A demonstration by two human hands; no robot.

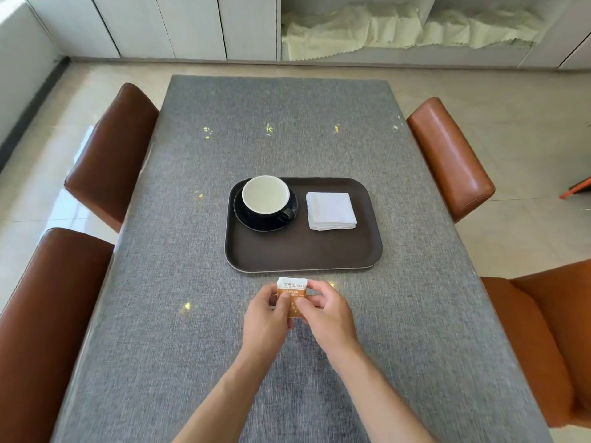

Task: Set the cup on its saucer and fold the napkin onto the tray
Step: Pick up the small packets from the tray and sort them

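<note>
A dark cup with a pale inside stands on its dark saucer at the left of a brown tray. To its right on the tray lies a white napkin, folded into a square. Just in front of the tray's near edge, my left hand and my right hand both pinch a small orange-and-white sachet above the table. Fingers cover the sachet's lower part.
The tray sits mid-table on a grey tablecloth. Brown leather chairs flank the table: two on the left and two on the right. Pale cloth lies on shelves beyond the far end.
</note>
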